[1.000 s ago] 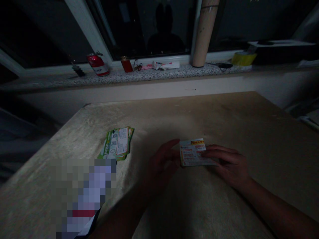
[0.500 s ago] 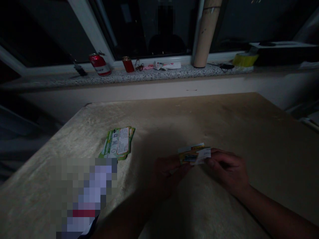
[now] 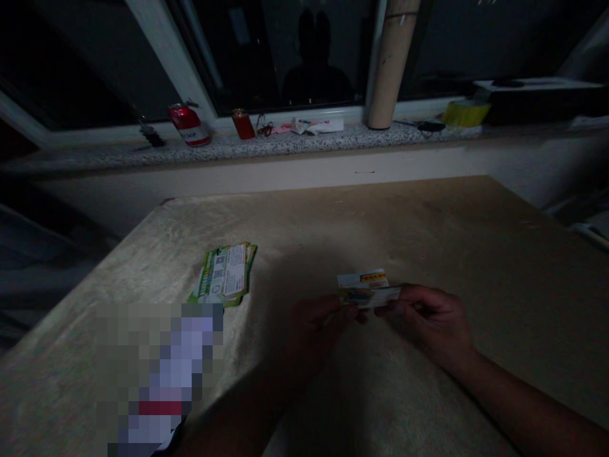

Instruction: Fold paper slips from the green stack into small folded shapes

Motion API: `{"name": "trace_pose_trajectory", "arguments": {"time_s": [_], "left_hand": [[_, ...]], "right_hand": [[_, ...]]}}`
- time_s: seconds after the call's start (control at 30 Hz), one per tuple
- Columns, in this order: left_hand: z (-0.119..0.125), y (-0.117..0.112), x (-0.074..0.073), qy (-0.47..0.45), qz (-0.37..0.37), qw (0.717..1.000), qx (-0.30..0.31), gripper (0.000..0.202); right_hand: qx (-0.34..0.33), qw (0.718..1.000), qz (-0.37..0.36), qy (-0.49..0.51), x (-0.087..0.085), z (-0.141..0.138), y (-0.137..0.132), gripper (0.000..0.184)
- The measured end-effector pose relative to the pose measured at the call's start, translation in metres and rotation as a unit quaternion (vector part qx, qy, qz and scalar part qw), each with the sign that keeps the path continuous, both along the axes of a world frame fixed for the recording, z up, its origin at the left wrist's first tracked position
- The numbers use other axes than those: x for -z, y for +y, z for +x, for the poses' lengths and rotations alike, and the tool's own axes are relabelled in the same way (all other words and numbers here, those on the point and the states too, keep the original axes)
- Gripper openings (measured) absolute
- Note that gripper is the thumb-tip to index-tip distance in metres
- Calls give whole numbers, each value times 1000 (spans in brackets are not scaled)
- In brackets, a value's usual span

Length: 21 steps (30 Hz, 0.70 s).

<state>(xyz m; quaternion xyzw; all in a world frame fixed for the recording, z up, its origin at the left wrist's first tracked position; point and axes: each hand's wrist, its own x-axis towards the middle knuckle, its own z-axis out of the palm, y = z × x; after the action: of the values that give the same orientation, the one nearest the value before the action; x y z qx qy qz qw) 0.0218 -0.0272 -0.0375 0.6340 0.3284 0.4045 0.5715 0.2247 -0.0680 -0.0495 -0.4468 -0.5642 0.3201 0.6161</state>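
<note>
A small stack of printed cards point(image 3: 365, 287), white with orange and yellow print, is held just above the beige table point(image 3: 428, 222). My left hand point(image 3: 316, 324) pinches its left edge. My right hand point(image 3: 431, 320) grips its right edge with curled fingers. One card is lifted, tilted edge-on over the rest. A second pile of green-bordered cards point(image 3: 224, 274) lies flat on the table to the left, untouched by either hand.
Along the stone window sill point(image 3: 285, 143) stand a tilted red can point(image 3: 189, 125), a small red lighter point(image 3: 242, 123), a cardboard tube point(image 3: 391, 63), crumpled wrappers point(image 3: 316, 125) and a yellow tape roll point(image 3: 464, 112). The room is dim. A blurred patch covers the lower left.
The card stack was lying flat under both hands; it has since been picked up and a card has been tipped up between my fingers. The green pile has not moved.
</note>
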Motion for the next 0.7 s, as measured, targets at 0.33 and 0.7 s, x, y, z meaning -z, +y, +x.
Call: {"name": "trace_pose_trajectory", "arguments": {"time_s": [0.33, 0.7], "left_hand": [[-2, 4, 7, -14, 84, 996, 1, 17], [-1, -1, 7, 19, 163, 986, -26, 16]], "right_hand": [[-13, 1000, 14, 3, 4, 0, 0, 2], [50, 995, 59, -58, 2, -4, -5, 10]]}}
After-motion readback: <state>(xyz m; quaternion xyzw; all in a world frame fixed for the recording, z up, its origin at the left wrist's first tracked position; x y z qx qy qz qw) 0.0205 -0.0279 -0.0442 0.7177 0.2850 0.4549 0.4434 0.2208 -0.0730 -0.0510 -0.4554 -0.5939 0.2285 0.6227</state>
